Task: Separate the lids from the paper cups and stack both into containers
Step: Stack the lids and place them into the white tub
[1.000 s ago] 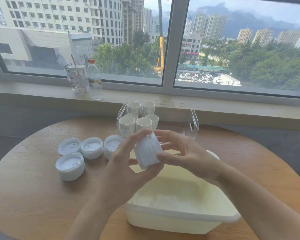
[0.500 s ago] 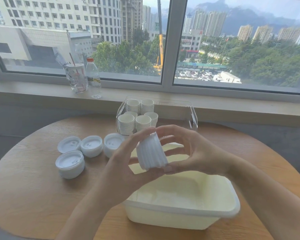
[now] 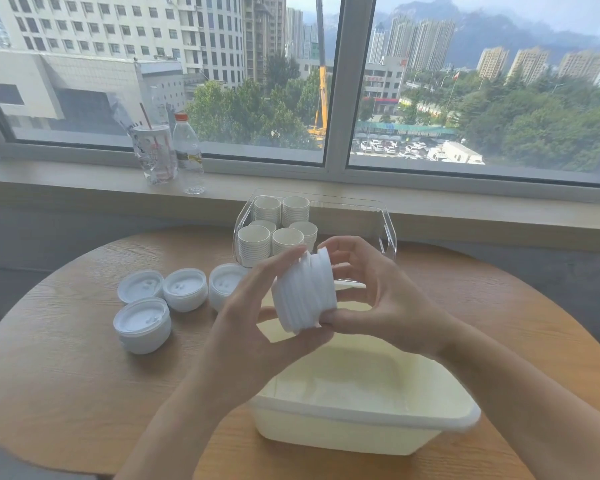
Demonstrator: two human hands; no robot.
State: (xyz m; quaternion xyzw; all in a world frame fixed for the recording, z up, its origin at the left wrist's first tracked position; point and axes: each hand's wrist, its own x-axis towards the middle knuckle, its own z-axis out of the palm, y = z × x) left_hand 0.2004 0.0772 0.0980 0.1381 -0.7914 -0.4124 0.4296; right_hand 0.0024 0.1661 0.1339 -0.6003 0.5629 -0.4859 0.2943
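Above the cream plastic tub [image 3: 361,424], my left hand [image 3: 253,317] and right hand [image 3: 378,292] clasp a white stack of nested lids [image 3: 305,292] by both ends, squaring it for lowering inside, I judge.

Lid stacks [image 3: 160,306] crowd the table's [image 3: 66,375] left; its near-left lies bare.
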